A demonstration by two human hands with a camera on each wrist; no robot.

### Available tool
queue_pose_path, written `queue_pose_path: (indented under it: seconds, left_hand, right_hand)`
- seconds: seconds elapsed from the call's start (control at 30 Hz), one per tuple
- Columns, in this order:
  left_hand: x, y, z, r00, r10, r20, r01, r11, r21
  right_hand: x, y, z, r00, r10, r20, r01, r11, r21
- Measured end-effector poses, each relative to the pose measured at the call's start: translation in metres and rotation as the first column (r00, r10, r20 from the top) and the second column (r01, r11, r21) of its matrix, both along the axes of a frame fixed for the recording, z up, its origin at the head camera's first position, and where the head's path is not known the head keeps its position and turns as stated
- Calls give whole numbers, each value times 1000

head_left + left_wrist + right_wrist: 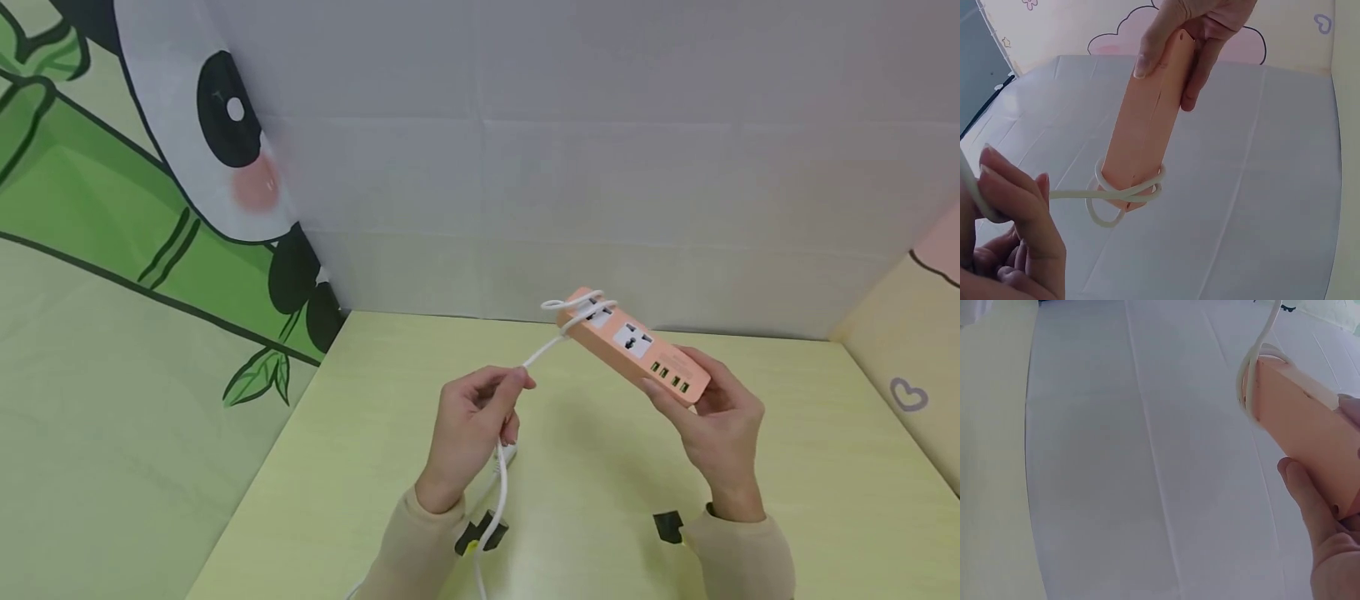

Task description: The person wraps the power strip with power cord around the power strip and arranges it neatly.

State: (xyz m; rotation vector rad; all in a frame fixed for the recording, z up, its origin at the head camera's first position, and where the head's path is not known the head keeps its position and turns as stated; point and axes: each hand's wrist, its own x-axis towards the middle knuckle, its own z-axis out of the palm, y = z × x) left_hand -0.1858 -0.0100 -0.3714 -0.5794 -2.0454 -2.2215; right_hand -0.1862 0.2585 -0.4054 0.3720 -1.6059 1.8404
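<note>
Over the pale yellow-green desk (585, 517), the long, peach-orange plastic power strip (637, 360) is held up, at two o'clock from the left hand (468, 421). It is gripped by the right hand's (723, 421) fingers. The thin white cord (544, 349) is pinched by the left fingers. Some is looped round the strip's ten o'clock end; much is left loose. Counted: one strip, one cord, two square white sockets (633, 340), four small dark slots (676, 381).

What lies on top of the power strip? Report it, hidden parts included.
White cord loops across one end of the power strip, partly covering a socket; whatever lies beneath the cord there can't be seen.
</note>
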Motion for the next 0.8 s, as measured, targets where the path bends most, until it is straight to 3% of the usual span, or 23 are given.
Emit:
queue_pose_path:
  seconds: [0.2,0.47,0.57,0.67,0.8]
  left_hand:
    - [0,1,1,987,-105,119,100,994,43]
    - [1,0,3,931,-277,238,243,956,162]
    - [2,0,4,921,-295,256,264,953,147]
    - [3,1,5,932,-256,257,240,967,91]
    - [6,2,7,975,-139,174,151,987,-53]
  right_hand:
    - [-4,7,1,994,8,-105,-20,994,-111]
    - [-3,14,3,995,-3,-96,-14,984,-179]
    - [-2,16,4,996,-16,-86,0,983,-181]
    - [0,18,4,998,-37,-59,28,988,-155]
    - [2,19,5,999,-39,1,39,996,-85]
